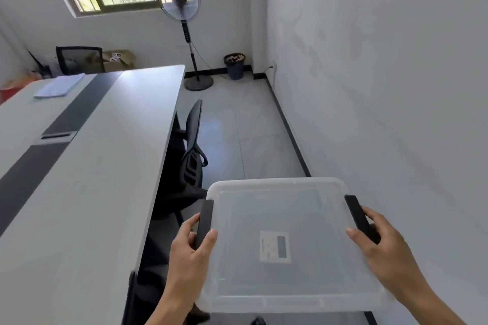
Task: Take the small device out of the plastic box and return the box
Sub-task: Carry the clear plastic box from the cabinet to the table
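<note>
A translucent plastic box [264, 208] with its lid on is held in the air in front of me, low and right of centre. My left hand [188, 250] grips its black left clip [204, 221]. My right hand [383, 243] grips the black right clip [357, 215]. A small white label [274, 247] shows through the lid. The small device is hidden; I cannot tell whether anything lies inside the box.
A long white table [92, 166] with a dark centre strip runs along the left, a paper stack [59, 86] at its far end. A black office chair [191, 150] is tucked beside it. A standing fan [184, 34] and a bin [235, 66] stand at the back wall. A white wall is close on the right.
</note>
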`<state>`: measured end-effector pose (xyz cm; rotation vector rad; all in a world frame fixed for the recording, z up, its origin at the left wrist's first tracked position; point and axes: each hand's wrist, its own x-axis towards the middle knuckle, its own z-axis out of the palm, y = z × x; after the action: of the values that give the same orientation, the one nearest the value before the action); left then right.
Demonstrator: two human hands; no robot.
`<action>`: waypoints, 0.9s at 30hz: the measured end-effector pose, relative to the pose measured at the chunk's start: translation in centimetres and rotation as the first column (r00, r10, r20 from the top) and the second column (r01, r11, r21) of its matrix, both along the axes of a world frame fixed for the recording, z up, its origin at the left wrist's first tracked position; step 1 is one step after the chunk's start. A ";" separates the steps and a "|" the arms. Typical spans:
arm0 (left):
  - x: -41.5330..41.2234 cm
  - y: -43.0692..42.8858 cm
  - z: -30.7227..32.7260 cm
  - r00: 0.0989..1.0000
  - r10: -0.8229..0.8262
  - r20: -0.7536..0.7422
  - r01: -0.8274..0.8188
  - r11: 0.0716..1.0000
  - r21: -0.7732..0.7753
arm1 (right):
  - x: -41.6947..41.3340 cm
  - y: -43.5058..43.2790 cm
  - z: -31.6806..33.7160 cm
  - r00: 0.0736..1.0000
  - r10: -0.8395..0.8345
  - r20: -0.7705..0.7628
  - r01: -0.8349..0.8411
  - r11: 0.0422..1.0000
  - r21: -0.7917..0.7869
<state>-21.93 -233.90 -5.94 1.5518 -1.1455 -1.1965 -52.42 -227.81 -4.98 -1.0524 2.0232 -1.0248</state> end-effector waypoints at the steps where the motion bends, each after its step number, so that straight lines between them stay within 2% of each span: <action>1: -0.1 -3.0 0.3 1.000 -0.004 0.005 0.004 1.000 -0.002 | -0.1 -2.7 0.4 1.000 -0.008 -0.005 0.008 1.000 -0.002; 10: -3.7 -27.2 0.5 0.997 -0.078 0.017 0.078 0.997 0.016 | -3.3 -25.0 -0.3 0.998 -0.047 0.041 0.048 0.999 -0.009; 18: -8.1 -49.5 0.2 1.000 -0.009 0.017 0.009 1.000 0.025 | -8.1 -49.4 -1.3 0.994 -0.012 0.108 0.014 1.000 -0.025; 27: -8.2 -70.7 0.2 0.994 0.109 0.001 -0.109 0.993 0.044 | -8.6 -74.7 -0.8 0.985 0.123 0.120 -0.123 0.992 -0.003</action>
<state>-30.09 -304.58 -5.77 1.6252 -1.0267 -1.1563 -61.04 -302.47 -5.74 -1.0737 1.8403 -0.9944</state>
